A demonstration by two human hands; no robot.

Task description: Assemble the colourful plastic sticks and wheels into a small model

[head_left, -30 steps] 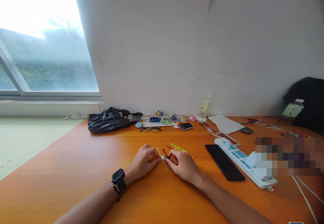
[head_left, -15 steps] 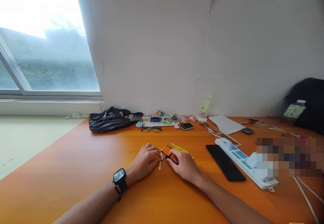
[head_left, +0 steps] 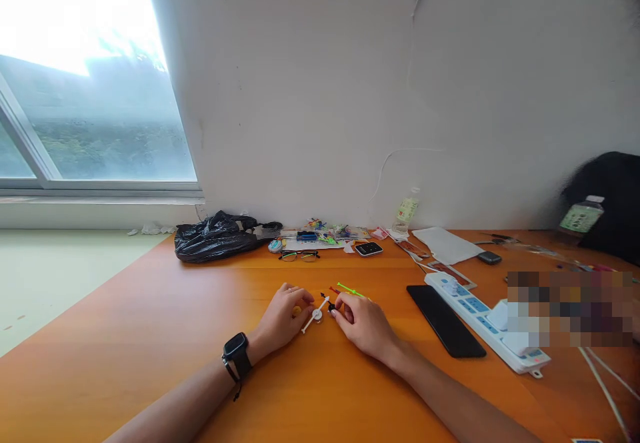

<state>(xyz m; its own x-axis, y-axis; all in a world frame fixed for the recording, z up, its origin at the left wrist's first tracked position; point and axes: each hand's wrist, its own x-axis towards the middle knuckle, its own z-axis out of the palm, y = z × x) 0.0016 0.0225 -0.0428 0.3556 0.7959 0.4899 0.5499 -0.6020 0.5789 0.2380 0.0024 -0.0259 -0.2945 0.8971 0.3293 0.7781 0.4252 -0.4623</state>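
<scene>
My left hand (head_left: 285, 313) is closed, with thumb and fingertips at the edge of a white plastic pointer (head_left: 316, 313) that has a round hub. This pointer slants up to the right, just above or on the wooden table. My right hand (head_left: 364, 319) pinches a black arrow-tipped pointer (head_left: 331, 305), whose tip points up and left beside the white one's upper end. My right fingers hide its other end. Behind that hand lie a bright green pointer (head_left: 350, 289) and a red one (head_left: 333, 290), both partly covered.
Right of my hands are a black phone (head_left: 445, 321) and a white power strip (head_left: 480, 316) with plugs and cables. Along the wall sit a black plastic bag (head_left: 215, 237), eyeglasses (head_left: 300, 256), a small white-edged device (head_left: 369, 249) and a bottle (head_left: 406, 213).
The white pointer has turned from nearly upright to a slant, its lower end swinging left. My left fingertips have drawn back slightly left. The black pointer's angle has shifted in my right hand.
</scene>
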